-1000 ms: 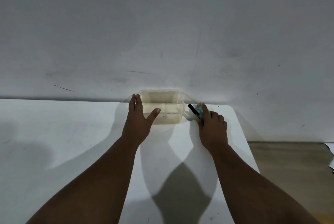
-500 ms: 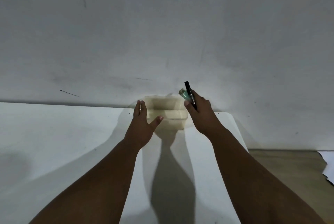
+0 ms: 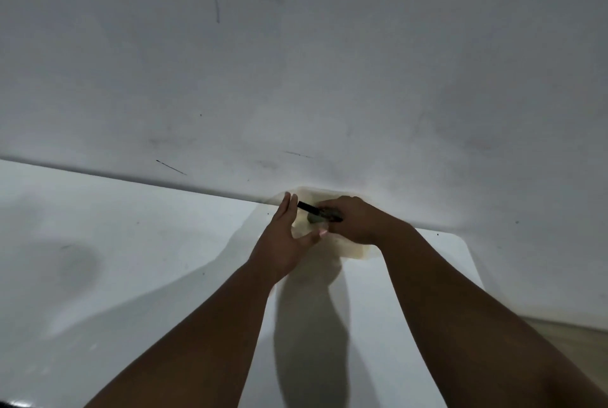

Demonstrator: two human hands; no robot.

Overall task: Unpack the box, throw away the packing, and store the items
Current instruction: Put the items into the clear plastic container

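A small translucent cream plastic container (image 3: pixel 357 251) stands at the back of the white table (image 3: pixel 148 243), against the wall. My right hand (image 3: pixel 357 223) hovers over its opening, shut on a thin black pen (image 3: pixel 307 207) and a small teal item (image 3: pixel 314 217). The pen's tip points left toward my left hand (image 3: pixel 284 239), which rests against the container's left side, fingers straight and thumb spread along the front. Both hands hide most of the container.
A bare grey-white wall (image 3: pixel 296 62) rises directly behind the table. The table's rounded right corner (image 3: pixel 464 243) lies just right of the container, with wooden floor (image 3: pixel 566 328) beyond it.
My right hand lifted the pen and the teal item from the table right of the container, raised them, then brought them down over the container's opening. My left hand stayed on the container's left side.
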